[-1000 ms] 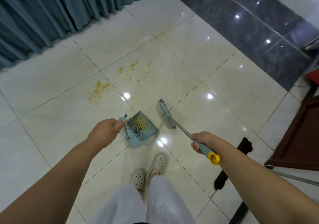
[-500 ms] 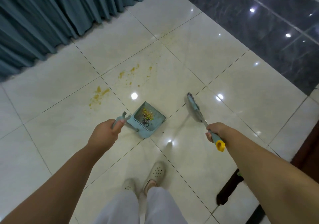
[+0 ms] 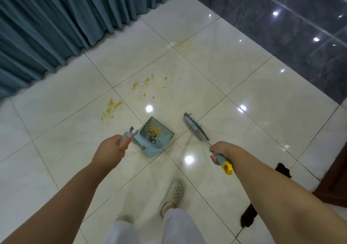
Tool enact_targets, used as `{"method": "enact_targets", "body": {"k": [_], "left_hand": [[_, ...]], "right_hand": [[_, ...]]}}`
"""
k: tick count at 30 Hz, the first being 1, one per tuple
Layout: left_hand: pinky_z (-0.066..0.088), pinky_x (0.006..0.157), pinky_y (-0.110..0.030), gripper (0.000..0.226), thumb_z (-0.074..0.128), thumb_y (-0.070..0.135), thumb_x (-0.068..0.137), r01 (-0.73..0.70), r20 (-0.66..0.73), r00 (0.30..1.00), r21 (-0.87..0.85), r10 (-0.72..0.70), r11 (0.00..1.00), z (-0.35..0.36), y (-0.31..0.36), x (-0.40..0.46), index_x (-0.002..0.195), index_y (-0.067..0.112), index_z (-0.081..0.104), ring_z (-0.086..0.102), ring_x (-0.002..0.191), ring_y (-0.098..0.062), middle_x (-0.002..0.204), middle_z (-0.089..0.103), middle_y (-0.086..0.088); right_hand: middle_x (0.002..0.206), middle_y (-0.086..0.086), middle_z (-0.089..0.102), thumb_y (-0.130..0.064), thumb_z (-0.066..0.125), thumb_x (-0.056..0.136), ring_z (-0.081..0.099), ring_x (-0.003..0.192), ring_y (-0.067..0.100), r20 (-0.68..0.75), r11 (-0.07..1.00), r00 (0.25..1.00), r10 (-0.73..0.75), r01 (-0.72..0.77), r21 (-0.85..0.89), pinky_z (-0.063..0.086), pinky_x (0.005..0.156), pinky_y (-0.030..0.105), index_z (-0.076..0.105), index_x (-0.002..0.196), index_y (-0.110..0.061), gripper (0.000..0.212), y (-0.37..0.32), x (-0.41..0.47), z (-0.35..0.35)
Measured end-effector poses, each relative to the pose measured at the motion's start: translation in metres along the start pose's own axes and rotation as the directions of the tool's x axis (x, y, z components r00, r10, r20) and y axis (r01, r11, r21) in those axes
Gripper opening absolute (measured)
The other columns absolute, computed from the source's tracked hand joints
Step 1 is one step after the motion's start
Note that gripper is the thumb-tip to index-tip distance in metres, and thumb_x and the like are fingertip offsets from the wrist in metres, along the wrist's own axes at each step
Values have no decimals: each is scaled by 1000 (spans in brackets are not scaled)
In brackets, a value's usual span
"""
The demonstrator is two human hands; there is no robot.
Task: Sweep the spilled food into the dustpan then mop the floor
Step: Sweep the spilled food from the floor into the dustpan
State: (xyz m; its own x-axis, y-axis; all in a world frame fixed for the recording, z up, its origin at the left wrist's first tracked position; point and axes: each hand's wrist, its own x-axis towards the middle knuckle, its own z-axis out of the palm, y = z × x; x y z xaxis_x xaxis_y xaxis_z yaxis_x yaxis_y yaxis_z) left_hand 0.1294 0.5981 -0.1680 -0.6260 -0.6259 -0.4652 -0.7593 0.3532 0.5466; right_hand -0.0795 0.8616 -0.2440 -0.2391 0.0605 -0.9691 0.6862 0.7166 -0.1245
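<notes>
The left hand (image 3: 110, 149) is clenched around the handle of the blue dustpan (image 3: 156, 137), which sits just beyond it holding yellow crumbs. The right hand (image 3: 220, 151) grips the brush (image 3: 196, 128), bristles near the pan's right. Farther out, yellow spilled food (image 3: 110, 107) smears the pale tile floor (image 3: 244, 78).

No readable text, label, brand, number or sign anywhere in view.
</notes>
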Motion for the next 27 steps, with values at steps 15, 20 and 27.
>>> {"method": "enact_targets", "body": {"k": [15,20,27], "left_hand": [[40,53,-32,50,39,43,97,2,38,999,2,-2,1000,-58,-96,-27,75,2,56,46,51,-22,57,53,-6],[38,46,-27,50,39,46,97,6,89,996,7,-7,1000,-82,-139,-42,73,5,55,46,48,-21,56,52,-6],[36,50,-29,50,38,46,97,16,154,988,49,-24,999,-100,-187,-57,75,4,53,44,50,-19,57,50,-6]], "right_hand": [[64,8,46,-16,43,100,39,48,11,33,986,997,71,-65,-153,37,34,16,47,84,-2,22,48,-64,134],[58,8,47,-16,43,99,39,38,12,58,989,995,81,-72,-131,36,32,16,47,83,-1,22,57,-73,169],[61,8,45,-15,44,98,39,34,13,1,989,995,98,-97,-107,34,29,13,46,84,-1,20,63,-90,189]]}}
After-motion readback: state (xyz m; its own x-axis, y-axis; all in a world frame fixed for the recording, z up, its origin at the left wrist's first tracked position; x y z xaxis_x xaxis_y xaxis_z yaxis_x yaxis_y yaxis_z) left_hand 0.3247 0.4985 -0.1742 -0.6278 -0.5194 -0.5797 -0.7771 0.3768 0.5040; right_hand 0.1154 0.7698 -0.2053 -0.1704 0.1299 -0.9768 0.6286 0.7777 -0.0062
